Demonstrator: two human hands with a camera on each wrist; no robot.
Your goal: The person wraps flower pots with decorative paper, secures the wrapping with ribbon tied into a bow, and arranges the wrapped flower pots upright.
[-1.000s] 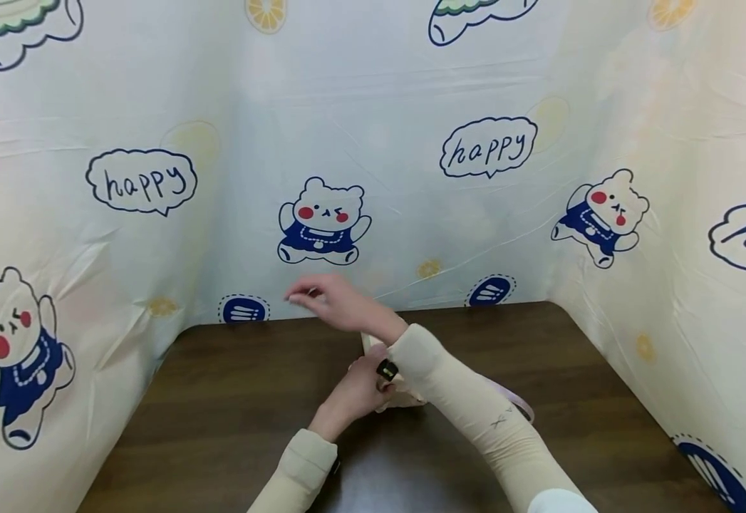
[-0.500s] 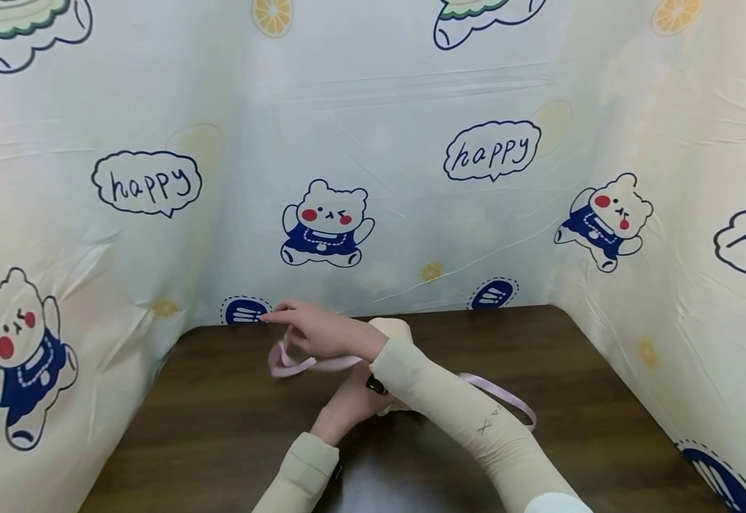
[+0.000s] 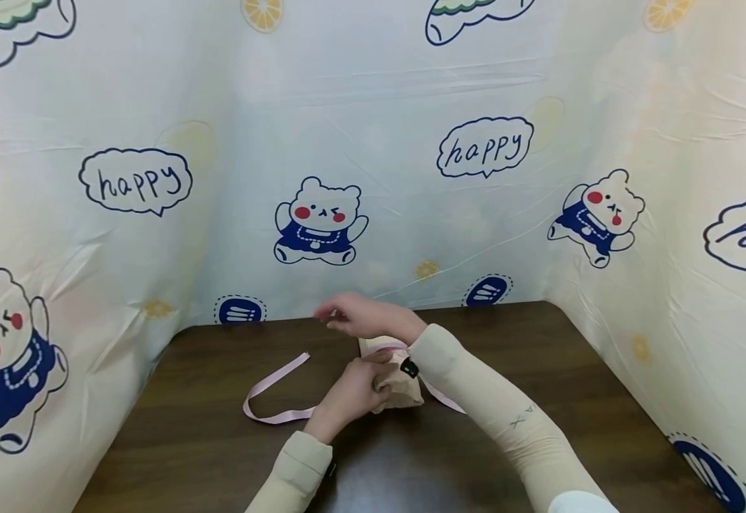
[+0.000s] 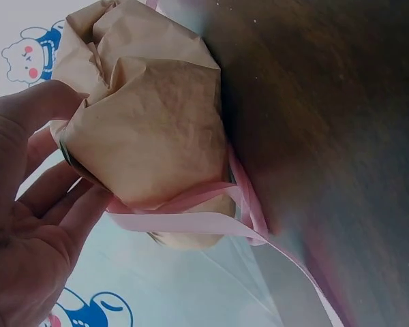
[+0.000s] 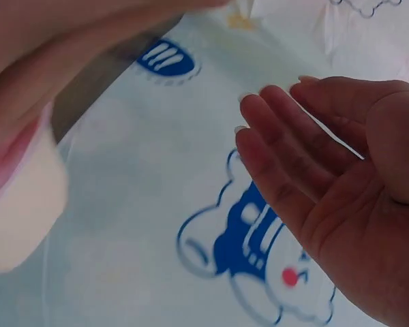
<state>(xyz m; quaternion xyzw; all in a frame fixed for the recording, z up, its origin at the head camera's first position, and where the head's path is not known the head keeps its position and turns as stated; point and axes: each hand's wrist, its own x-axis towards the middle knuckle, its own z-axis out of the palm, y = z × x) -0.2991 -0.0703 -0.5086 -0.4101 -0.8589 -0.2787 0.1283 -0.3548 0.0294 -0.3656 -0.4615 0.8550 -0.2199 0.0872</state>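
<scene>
A brown paper-wrapped bundle stands near the far middle of the table, gathered and creased at one end in the left wrist view. My left hand grips its folded paper, thumb on one side and fingers on the other. Pink ribbon runs around the bundle. One loose tail of the ribbon curves over the table to the left, and the other slants away under the right forearm. Above the bundle, my right hand is raised with loosely bent fingers and holds nothing; the right wrist view shows its bare palm.
The dark wooden table is enclosed by a pale curtain printed with bears and "happy" bubbles. My right forearm crosses over the table's right side and partly covers the bundle. A small black device sits at the right wrist.
Half a second ago, pink ribbon hung at my right hand on the left; now its tail lies on the table. The right hand has let go and moved up and right. My left hand keeps its grip.
</scene>
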